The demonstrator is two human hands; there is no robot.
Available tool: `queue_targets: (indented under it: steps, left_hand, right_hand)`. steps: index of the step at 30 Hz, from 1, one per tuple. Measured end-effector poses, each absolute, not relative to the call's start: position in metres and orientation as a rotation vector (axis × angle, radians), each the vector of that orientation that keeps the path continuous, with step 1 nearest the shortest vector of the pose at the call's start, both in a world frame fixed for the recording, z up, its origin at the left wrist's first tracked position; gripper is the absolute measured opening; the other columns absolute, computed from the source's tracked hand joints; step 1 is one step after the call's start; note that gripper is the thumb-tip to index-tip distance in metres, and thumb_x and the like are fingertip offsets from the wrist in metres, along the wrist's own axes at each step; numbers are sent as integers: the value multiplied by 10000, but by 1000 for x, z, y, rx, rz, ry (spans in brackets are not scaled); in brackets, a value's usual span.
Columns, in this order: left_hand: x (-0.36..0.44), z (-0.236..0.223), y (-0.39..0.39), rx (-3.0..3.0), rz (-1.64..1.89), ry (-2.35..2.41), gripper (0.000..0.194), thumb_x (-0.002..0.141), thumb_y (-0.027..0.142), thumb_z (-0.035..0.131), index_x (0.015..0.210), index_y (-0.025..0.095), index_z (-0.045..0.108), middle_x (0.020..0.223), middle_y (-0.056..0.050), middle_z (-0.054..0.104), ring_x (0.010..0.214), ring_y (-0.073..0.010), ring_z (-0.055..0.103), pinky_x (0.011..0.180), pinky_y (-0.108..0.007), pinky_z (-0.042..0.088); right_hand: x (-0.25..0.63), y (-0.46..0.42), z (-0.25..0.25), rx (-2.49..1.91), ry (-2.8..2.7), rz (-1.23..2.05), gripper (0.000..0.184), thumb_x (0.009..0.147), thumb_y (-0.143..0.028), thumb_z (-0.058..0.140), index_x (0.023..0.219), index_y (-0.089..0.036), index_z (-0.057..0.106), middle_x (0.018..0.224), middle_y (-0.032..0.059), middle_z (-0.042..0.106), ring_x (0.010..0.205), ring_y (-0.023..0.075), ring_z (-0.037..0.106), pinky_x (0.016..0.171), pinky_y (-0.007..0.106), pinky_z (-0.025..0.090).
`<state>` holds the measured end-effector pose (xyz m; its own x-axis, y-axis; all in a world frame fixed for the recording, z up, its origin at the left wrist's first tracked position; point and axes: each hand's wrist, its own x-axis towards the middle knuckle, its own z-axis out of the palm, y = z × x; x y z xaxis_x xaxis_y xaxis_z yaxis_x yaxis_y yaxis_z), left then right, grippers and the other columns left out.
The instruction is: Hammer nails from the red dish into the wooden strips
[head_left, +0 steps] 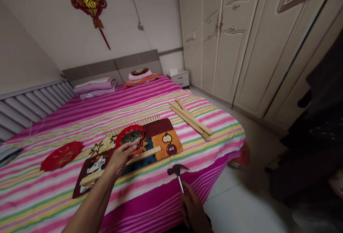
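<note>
My right hand point(192, 204) grips the handle of a claw hammer point(177, 170), whose dark head is raised toward the bed's near edge. My left hand point(120, 160) hovers over a wooden strip point(151, 152), thumb and fingers brought together in a pinch. What they hold, if anything, is too small to make out. Just beyond those fingers, a red dish point(118, 141) holds a heap of nails point(132, 137). The strip lies across a colourful cartoon mat point(175, 136), its middle hidden by my left hand and forearm. Small dark marks dot its right end.
Behind the mat lies wood with a row of nails standing up point(150, 119). Several loose wooden strips point(189, 118) rest at the right. A red lid-like plate point(62, 155) sits at the left on the striped bedspread point(211, 118). Wardrobes point(245, 47) line the right side.
</note>
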<state>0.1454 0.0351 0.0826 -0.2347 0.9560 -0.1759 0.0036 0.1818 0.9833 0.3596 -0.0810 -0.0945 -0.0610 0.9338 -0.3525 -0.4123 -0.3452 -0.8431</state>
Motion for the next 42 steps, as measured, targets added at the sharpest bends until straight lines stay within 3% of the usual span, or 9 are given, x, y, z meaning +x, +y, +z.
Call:
queue_targets:
  steps: [10,14,16,21,25,28,33,38,42]
  left_hand:
    - [159,43,61,679,1404,1322,146,720,69,599,852,121,632,640,-23,663,628,-118,649,632,-272,580]
    - [160,23,74,655,1347,1275,188,700,59,618,875,126,632,699,-27,665,662,-108,648,683,-270,576]
    - [162,17,79,661,1316,1278,236,665,58,651,888,135,632,703,-19,659,668,-105,645,688,-262,569]
    - [167,5,88,785,1214,1367,241,511,203,775,680,140,616,675,6,644,610,-98,611,637,-237,529]
    - [169,-3,94,1147,1114,1507,293,504,383,737,676,163,650,677,7,658,627,-115,585,606,-227,474]
    - [166,-7,97,1367,1001,1594,273,569,421,662,697,180,665,669,2,670,647,-137,590,591,-232,447]
    - [163,-8,97,1429,959,1641,243,594,416,614,700,201,655,684,7,682,639,-146,591,589,-243,432]
    - [163,-14,97,1508,892,1677,220,640,409,569,705,216,650,672,18,665,644,-148,573,623,-260,422]
    - [162,-21,97,1587,874,1696,204,682,394,547,738,228,651,713,14,660,678,-153,570,666,-272,424]
  right_hand:
    - [357,-85,-98,-1207,-564,1636,523,760,-425,554,1223,-196,469,431,-127,440,259,45,303,245,133,243]
    - [353,-82,-100,-1209,-360,1544,493,651,-422,702,1096,-236,602,787,-8,672,596,116,619,497,186,486]
    - [351,-81,-100,-1183,-313,1520,503,608,-429,743,1057,-231,633,956,28,678,758,153,645,628,223,514]
    - [350,-84,-99,-1209,-299,1480,526,598,-464,759,1063,-246,642,946,29,677,768,160,646,698,252,511]
    - [349,-90,-99,-1255,-263,1435,521,613,-461,755,1074,-256,626,830,-12,658,626,106,601,543,179,468]
    - [347,-91,-98,-1289,-263,1449,604,606,-495,745,1125,-234,584,633,-61,573,426,62,467,376,150,333]
    - [343,-89,-94,-1335,-323,1460,672,605,-566,709,1156,-221,543,502,-121,408,330,19,259,327,137,178]
    - [340,-90,-88,-1390,-346,1427,672,611,-585,685,1157,-219,547,531,-104,413,329,27,250,293,141,126]
    - [338,-91,-79,-1429,-321,1379,674,596,-589,693,1150,-225,565,533,-102,394,354,37,301,308,138,177]
